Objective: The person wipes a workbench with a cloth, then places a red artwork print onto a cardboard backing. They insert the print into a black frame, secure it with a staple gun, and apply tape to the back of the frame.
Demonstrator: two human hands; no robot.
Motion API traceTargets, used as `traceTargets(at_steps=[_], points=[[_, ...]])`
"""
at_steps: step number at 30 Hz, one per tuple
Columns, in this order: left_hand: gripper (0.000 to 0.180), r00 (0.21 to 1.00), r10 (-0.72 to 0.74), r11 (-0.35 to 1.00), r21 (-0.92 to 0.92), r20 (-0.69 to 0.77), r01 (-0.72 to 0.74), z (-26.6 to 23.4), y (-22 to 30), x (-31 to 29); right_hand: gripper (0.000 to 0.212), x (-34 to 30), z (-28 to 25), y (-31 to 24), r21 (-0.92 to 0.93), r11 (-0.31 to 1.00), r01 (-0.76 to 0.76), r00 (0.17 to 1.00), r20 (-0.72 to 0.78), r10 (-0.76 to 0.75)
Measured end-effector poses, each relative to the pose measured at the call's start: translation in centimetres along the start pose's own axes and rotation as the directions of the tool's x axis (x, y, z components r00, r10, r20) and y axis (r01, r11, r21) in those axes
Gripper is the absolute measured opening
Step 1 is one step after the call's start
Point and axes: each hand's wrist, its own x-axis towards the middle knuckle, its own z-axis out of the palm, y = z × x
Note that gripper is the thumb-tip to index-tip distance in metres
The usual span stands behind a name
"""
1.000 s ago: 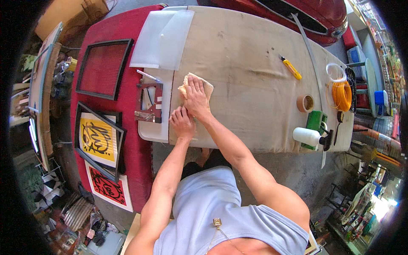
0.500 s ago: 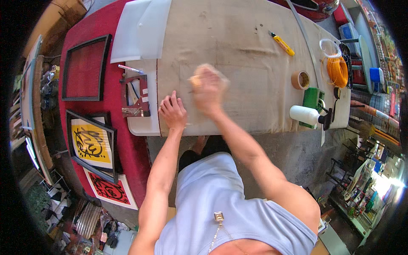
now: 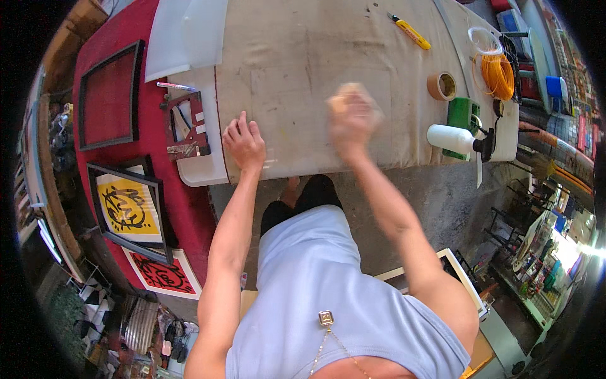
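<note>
Covering a pale-yellow soft cloth [image 3: 344, 95], the motion-blurred right hand [image 3: 355, 121] is over the beige fabric-covered bench [image 3: 297, 50]; how tightly it grips cannot be told. Well apart, the left hand [image 3: 243, 145] rests open. Right of the right hand are a brown tape roll [image 3: 434, 88] and a white plastic spray bottle [image 3: 449, 138].

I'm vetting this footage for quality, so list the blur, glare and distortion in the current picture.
Head view: right grip and cloth badly blurred, left grip much crisper; head view: bright light flares at the right edge; head view: red table's outer edge bowed, corners black.
</note>
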Motion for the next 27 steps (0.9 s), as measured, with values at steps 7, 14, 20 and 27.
traceTargets(at_steps=[7,14,20,27], points=[[0.04,0.986,-0.162,0.817,-0.554,0.041,0.157,-0.7,-2.1,-0.8,0.066,-3.6,5.3,-12.7,0.333,0.873,0.356,0.917,0.054,-0.395],[0.041,0.987,-0.158,0.849,-0.511,-0.009,0.131,-0.4,-2.0,-0.8,0.063,-4.9,-2.5,9.8,-0.161,0.986,0.041,0.994,-0.093,-0.057],[0.039,0.986,-0.163,0.839,-0.531,-0.034,0.121,0.0,-2.0,-0.8,0.066,-7.2,2.3,-5.9,0.141,0.978,0.153,0.986,0.048,-0.161],[0.036,0.984,-0.166,0.889,-0.421,0.07,0.18,-0.5,-3.8,-0.4,0.063,-9.1,2.4,-5.2,0.363,0.906,0.216,0.964,0.066,-0.256]])
